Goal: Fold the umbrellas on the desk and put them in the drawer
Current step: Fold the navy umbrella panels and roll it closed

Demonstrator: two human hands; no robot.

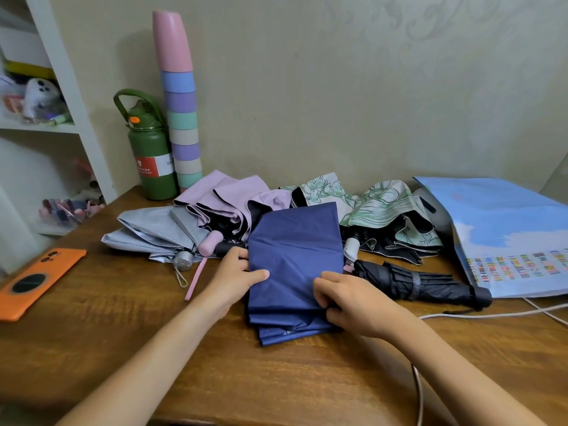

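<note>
Mid-frame: smooth navy fabric umbrella (295, 265), flat-pleated on grainy wooden tabletop (123, 327); left hand (236, 275) and right hand (353, 302), each grip pinching its edges.

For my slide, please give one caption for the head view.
Both hands, left hand and right hand, fold a navy umbrella on a wooden desk.

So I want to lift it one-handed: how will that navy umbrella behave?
The navy umbrella will probably flop: its cloth lies in loose, untied folds. It likely slips apart, since the left hand and right hand both pinch it together. It looks light.
</note>
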